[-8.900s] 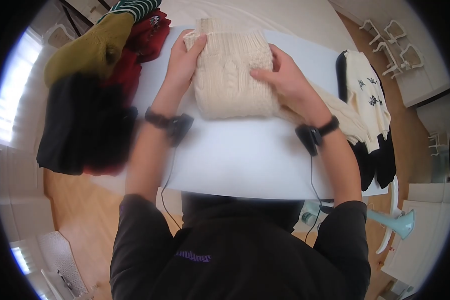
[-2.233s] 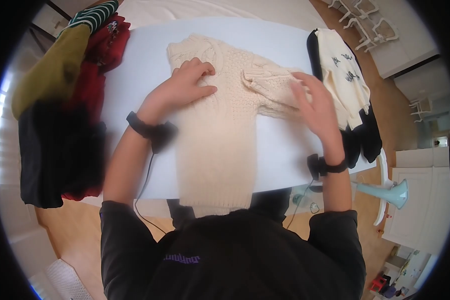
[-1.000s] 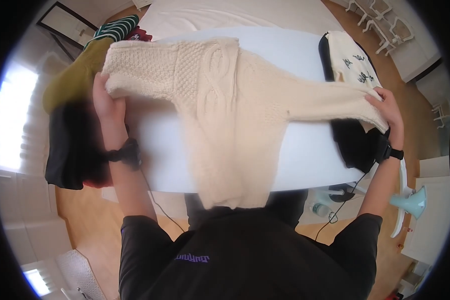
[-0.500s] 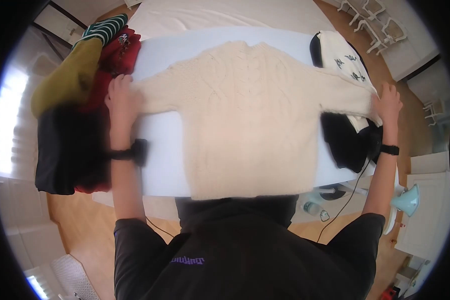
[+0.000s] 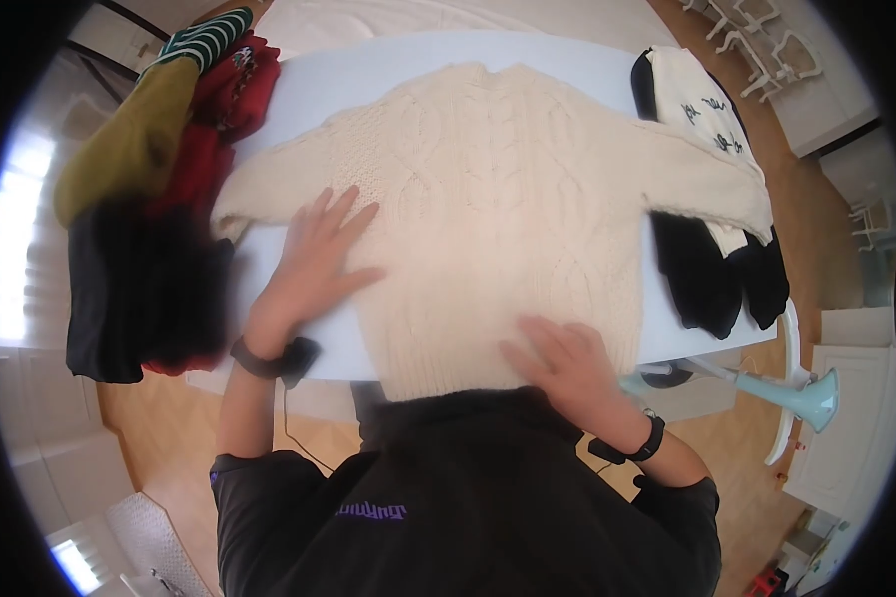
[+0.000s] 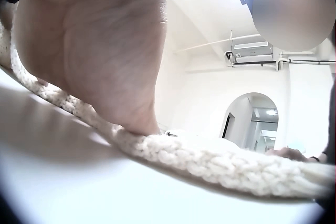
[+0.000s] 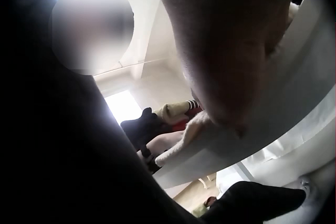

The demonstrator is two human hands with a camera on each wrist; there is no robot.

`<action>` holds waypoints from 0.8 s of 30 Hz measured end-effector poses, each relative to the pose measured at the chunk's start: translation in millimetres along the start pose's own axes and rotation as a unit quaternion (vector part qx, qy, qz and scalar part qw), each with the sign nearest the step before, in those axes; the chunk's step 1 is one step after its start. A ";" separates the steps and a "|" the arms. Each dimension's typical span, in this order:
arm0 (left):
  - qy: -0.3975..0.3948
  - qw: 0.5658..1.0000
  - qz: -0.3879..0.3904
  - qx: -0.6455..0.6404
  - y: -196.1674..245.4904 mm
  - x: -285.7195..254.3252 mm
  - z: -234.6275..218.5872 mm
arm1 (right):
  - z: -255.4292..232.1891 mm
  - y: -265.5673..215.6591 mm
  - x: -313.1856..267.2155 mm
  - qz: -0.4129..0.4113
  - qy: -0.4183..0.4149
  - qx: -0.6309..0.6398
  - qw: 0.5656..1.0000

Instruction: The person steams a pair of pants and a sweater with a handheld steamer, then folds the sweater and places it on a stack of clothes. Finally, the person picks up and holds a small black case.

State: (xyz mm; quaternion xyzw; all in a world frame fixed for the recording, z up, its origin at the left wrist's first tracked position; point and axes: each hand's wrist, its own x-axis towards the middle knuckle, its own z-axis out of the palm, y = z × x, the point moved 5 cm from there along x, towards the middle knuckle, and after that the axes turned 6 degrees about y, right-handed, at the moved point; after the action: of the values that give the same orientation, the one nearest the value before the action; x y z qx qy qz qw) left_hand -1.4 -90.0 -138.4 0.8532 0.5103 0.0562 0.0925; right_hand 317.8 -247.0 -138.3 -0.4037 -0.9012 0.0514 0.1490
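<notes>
A cream cable-knit sweater (image 5: 498,209) lies spread on the pale table (image 5: 338,70), both sleeves stretched out to the sides and its hem at the near edge. My left hand (image 5: 317,257) rests with spread fingers on its left side, just below that sleeve. In the left wrist view the palm (image 6: 100,50) sits against the thick knit edge (image 6: 210,163). Low on the body, close to the hem, my right hand (image 5: 572,373) reaches over the knit with extended, slightly blurred fingers. The right wrist view shows that hand (image 7: 226,66) dark at the table's edge. Neither hand grips the fabric.
A pile of dark, olive (image 5: 129,139) and red (image 5: 234,95) clothes stands at the left. On the right lie a white lettered top (image 5: 702,99) and black garments (image 5: 697,274), partly under the right sleeve. A light-blue funnel-shaped object (image 5: 811,398) sticks out beyond the right front edge.
The folded sweater was opened out and its sleeves drawn sideways. Since half a second ago both hands have let go of the cuffs and come inward, the right one down to the hem.
</notes>
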 end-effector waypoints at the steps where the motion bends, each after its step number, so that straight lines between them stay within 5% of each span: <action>1: 0.001 1.000 -0.002 0.000 -0.7 -3.5 -0.4 | 1.4 2.1 -4.9 -0.024 0.019 -0.078 0.997; 5: 0.080 0.996 -0.023 -0.043 -2.3 -26.7 -14.0 | -6.9 9.1 -16.4 -0.027 0.026 -0.025 0.999; 7: 0.111 0.988 -0.045 -0.098 -5.6 -40.2 -17.9 | -23.7 21.9 -23.3 0.066 0.044 0.146 0.986; 9: 0.145 0.939 -0.253 -0.183 -31.3 -55.5 -12.7 | -41.3 41.6 -30.0 0.137 0.078 0.172 0.973; 13: 0.218 0.945 -0.229 -0.085 -61.1 -51.2 -11.7 | -54.3 104.5 -46.5 0.286 0.174 0.227 0.915; 15: 0.177 0.954 -0.212 -0.116 -108.3 -38.2 11.2 | -54.2 131.7 -49.2 0.376 0.172 0.215 0.885; 17: 0.299 0.843 -0.286 -0.344 -135.2 -23.3 13.4 | -56.1 148.9 -45.4 0.387 0.159 0.230 0.879; 18: 0.317 0.734 -0.327 -0.504 -134.3 -22.3 7.1 | -55.6 155.1 -43.3 0.399 0.142 0.244 0.872; 23: 0.496 0.692 -0.182 -0.492 -125.7 12.0 -26.5 | -62.9 170.6 -23.0 0.418 0.155 0.328 0.833; 24: 0.487 0.746 -0.153 -0.428 -127.1 15.5 -32.4 | -65.8 169.2 -16.5 0.400 0.157 0.292 0.854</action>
State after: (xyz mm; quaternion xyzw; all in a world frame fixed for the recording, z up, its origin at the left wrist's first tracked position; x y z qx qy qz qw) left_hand -109.6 -14.3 -134.1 0.4914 0.5323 0.6614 0.1942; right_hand 469.2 -147.9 -115.6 -0.6701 -0.5701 0.3029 0.3663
